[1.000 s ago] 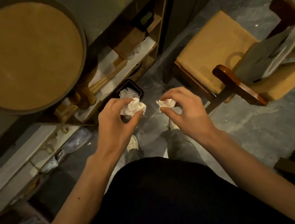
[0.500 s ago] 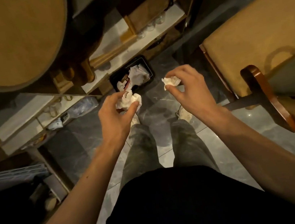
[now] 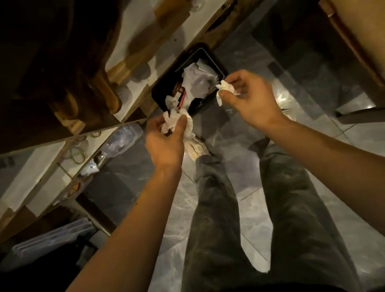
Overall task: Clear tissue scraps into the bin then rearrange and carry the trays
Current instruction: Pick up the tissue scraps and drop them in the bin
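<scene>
**Two tissue wads held at the bin**

Two hands each held one scrap. The left hand (image 3: 164,141) was closed around a crumpled tissue wad (image 3: 178,123), just short of the black bin (image 3: 217,66). The right hand (image 3: 251,99) pinched a smaller tissue scrap (image 3: 226,87) at the bin's rim. Both forearms reached forward over the floor (image 3: 245,163).
</scene>
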A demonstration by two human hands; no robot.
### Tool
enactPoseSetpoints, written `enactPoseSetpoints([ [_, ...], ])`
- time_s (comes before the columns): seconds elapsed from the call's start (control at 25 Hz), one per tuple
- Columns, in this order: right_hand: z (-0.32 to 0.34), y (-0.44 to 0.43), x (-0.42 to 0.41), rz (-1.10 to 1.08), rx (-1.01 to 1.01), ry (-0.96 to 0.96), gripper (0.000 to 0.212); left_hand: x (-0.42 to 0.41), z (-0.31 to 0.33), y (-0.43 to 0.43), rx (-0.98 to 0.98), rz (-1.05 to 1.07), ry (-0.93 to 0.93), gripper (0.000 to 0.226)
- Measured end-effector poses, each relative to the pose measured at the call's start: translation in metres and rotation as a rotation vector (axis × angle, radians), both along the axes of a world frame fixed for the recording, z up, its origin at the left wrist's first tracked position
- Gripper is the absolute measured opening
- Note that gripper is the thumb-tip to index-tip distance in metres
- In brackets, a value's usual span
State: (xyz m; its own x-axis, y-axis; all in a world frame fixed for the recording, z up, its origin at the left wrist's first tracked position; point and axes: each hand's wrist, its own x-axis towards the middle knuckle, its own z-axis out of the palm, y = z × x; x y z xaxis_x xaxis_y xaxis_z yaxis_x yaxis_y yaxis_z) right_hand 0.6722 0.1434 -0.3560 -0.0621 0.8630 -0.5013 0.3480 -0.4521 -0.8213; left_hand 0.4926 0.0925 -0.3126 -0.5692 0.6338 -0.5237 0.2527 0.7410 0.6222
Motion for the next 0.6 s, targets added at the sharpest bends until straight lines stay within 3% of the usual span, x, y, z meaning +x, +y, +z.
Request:
enactPoseSetpoints([
  [0.2, -0.091, 0.029, -0.029, -0.153, -0.281, 0.063, 0.026, -0.004, -0.089, 0.038, -0.138, 0.226, -0.091, 0.042],
  [0.4, -0.145, 0.038, -0.041, -0.124, -0.319, -0.007, 0.029, -0.013, -0.15, 0.065, -0.166, 0.423, -0.319, 0.027],
  [0.52, -0.163, 0.045, -0.052, -0.192, -0.306, 0.034, 0.031, -0.023, -0.178, 0.073, -0.181, 0.291, -0.111, 0.038],
  [0.6, -0.173, 0.052, -0.057, -0.2, -0.317, 0.026, 0.034, -0.028, -0.189, 0.076, -0.207, 0.286, -0.128, 0.036],
])
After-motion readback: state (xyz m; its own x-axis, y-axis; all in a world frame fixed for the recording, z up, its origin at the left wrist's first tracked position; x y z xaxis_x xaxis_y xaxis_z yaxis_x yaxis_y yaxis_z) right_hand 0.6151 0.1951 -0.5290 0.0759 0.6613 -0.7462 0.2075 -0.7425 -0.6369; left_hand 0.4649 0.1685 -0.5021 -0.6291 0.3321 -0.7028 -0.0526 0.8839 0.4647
